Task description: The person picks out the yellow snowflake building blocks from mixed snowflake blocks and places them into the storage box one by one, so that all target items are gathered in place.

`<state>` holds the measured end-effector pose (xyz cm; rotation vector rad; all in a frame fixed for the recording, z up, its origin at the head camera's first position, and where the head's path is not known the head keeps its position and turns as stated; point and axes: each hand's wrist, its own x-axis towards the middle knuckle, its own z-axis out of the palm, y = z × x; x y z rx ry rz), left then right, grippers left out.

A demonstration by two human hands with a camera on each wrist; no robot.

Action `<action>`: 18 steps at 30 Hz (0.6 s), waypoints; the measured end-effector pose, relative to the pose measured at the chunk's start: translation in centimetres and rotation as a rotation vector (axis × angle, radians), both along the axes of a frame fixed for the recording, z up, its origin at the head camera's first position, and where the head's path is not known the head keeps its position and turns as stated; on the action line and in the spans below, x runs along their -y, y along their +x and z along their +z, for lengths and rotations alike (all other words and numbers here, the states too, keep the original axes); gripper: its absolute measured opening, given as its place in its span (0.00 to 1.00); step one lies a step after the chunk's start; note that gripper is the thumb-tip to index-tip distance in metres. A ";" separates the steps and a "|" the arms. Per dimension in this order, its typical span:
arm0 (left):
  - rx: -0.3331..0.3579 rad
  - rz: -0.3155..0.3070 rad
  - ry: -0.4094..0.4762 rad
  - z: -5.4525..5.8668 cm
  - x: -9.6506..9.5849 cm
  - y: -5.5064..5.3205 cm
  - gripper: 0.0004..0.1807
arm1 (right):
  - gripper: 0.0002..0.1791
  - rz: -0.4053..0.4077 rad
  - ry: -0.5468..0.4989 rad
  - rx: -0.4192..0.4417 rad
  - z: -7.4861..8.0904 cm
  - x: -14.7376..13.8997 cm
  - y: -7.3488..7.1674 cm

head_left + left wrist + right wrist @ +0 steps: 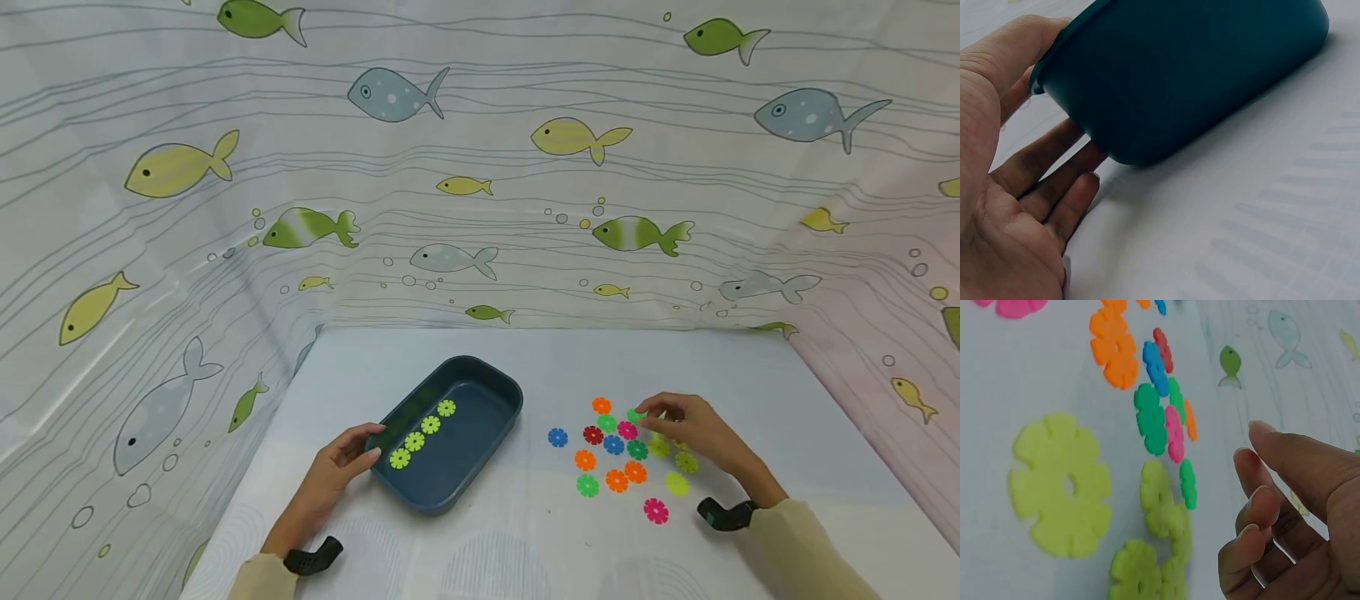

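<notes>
Flower-shaped discs (pixel 614 445) lie between the blue tray (pixel 461 446) and the right edge of the tabletop (pixel 517 517). Right hand (pixel 693 425) hovers there, fingers narrowly parted; left hand (pixel 332 473) grips the tray's rim.

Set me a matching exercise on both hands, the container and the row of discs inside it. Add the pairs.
Column one:
1. Left hand
2. Right hand
3. Container
4. Row of four discs

Column two:
A. Yellow-green
B. Close to the loose discs, nothing visible in its fingers
C. Dark bluish
D. Holding the container's rim

Pairs: 1-D, 2-B, 3-C, 4-A
</notes>
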<state>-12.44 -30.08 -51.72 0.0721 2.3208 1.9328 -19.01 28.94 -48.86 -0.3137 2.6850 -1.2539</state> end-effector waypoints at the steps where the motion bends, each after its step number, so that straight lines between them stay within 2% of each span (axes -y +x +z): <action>1: -0.002 -0.003 0.002 0.0 0.0 0.0 0.27 | 0.15 -0.013 0.010 0.002 -0.1 -0.4 0.2; 9: -0.013 -0.008 0.006 -0.1 0.0 0.0 0.27 | 0.16 -0.093 0.078 -0.009 -0.9 -3.1 1.4; 18: -0.005 -0.007 0.020 -0.3 0.2 -0.1 0.27 | 0.19 -0.159 0.128 -0.044 -1.8 -5.4 1.8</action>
